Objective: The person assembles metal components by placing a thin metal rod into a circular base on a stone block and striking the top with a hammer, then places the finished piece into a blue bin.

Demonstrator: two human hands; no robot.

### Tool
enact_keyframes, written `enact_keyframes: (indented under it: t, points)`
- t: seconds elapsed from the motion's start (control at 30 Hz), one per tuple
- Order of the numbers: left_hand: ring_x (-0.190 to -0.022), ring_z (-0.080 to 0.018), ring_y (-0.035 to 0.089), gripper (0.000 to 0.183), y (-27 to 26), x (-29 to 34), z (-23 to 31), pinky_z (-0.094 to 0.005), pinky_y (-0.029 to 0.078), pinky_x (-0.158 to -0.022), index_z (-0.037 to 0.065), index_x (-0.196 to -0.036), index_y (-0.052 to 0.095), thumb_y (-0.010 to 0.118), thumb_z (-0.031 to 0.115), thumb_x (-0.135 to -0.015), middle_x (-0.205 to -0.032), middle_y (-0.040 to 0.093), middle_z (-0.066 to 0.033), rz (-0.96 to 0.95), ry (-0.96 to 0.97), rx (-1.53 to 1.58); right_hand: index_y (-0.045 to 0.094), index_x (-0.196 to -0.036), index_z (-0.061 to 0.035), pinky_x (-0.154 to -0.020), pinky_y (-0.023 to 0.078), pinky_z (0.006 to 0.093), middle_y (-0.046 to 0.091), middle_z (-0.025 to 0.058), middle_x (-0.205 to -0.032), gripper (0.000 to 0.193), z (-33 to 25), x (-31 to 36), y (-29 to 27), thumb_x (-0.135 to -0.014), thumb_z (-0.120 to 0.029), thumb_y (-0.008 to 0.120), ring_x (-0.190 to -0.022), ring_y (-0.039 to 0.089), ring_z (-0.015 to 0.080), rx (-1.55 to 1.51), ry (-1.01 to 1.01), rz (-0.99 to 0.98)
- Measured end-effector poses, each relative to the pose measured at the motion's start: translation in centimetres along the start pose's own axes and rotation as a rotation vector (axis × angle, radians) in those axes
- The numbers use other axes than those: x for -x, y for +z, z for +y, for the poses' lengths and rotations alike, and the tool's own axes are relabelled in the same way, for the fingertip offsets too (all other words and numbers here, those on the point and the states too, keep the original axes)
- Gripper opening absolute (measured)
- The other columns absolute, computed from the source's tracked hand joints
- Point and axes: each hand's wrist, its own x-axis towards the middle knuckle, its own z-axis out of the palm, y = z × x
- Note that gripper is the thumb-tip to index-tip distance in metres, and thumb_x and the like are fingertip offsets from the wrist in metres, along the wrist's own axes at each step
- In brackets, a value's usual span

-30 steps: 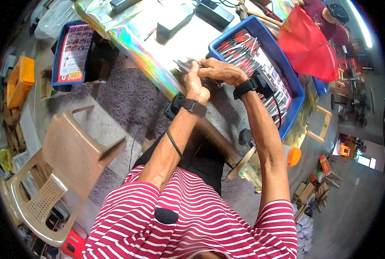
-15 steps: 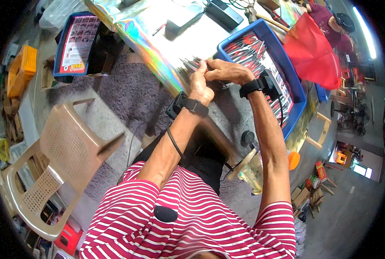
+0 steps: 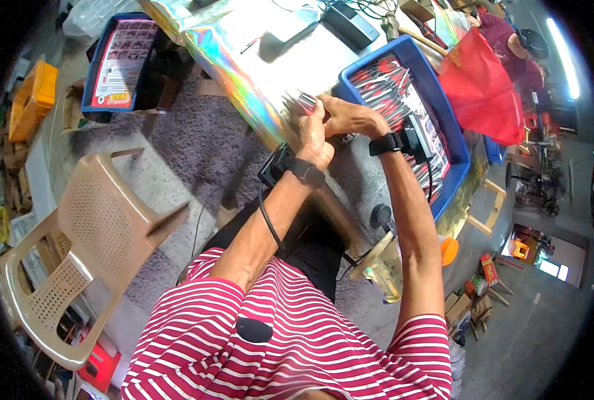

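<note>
The left hand [image 3: 315,139] grips a bundle of thin pieces [image 3: 303,102] over the table's [image 3: 320,63] near edge, seemingly steadying it for the right hand [image 3: 350,120], whose hold is unclear, with the blue bin [image 3: 453,183] handily close on the right.

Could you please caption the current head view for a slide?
Left hand holds slender pieces, right hand alongside, near a filled blue bin.

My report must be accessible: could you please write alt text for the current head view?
A person's left hand has slender pointed pieces in its grip, the right hand close beside it, near a shiny table. To the right, a blue bin holds slender red-and-grey pieces.
</note>
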Motion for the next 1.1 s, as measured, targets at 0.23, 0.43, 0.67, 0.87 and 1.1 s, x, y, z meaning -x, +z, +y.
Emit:
enact_keyframes:
  t: [0.23,0.43,0.67,0.87,1.1]
  points:
    - [-0.084,-0.0177,0.052,0.03,-0.2,1.1,0.7,-0.0318,0.044,-0.072,0.001,-0.101,0.05,0.047,0.026,-0.084,-0.095,0.054,-0.0071,-0.159,-0.049,0.054,0.048,-0.083,0.0055,-0.062,0.044,0.0349,0.056,0.0221,-0.074,0.039,3.0,-1.8,2.0,-0.058,-0.021,0.061,-0.071,0.056,0.0296,0.114,-0.123,0.202]
    - [-0.087,-0.0179,0.051,0.026,-0.7,1.0,0.9,-0.032,0.042,-0.076,0.003,-0.101,0.049,0.045,0.023,-0.085,-0.096,0.053,-0.0065,-0.141,-0.017,0.065,0.045,-0.086,0.0015,-0.066,0.042,0.037,0.053,0.0202,-0.081,0.035,1.3,-1.3,2.2,-0.062,-0.02,0.059,-0.078,0.054,0.032,0.157,0.028,0.237]
    - [-0.088,-0.0173,0.05,0.021,-0.7,1.6,1.5,-0.0315,0.041,-0.078,0.004,-0.099,0.049,0.044,0.018,-0.085,-0.096,0.053,-0.0054,-0.149,-0.044,0.11,0.044,-0.088,-0.0003,-0.068,0.04,0.0371,0.051,0.0175,-0.08,0.03,0.4,-0.5,2.6,-0.065,-0.013,0.058,-0.081,0.051,0.0334,0.258,-0.008,0.343]
    - [-0.092,-0.0167,0.047,0.017,-0.9,1.5,1.7,-0.0314,0.038,-0.083,0.005,-0.097,0.05,0.045,0.014,-0.084,-0.096,0.052,-0.0057,-0.191,-0.041,0.162,0.045,-0.086,-0.0023,-0.066,0.041,0.0383,0.051,0.0167,-0.08,0.027,0.8,-0.7,3.0,-0.062,-0.003,0.056,-0.08,0.051,0.0333,0.338,-0.077,0.452]
    - [-0.09,-0.0175,0.047,0.018,-2.1,0.1,2.1,-0.0329,0.037,-0.084,0.004,-0.097,0.05,0.046,0.013,-0.081,-0.096,0.051,-0.0056,-0.321,-0.2,0.259,0.043,-0.082,-0.0015,-0.064,0.04,0.0393,0.051,0.0171,-0.079,0.025,0.5,-1.1,3.8,-0.06,0.0,0.054,-0.08,0.051,0.0344,0.348,-0.045,0.53]
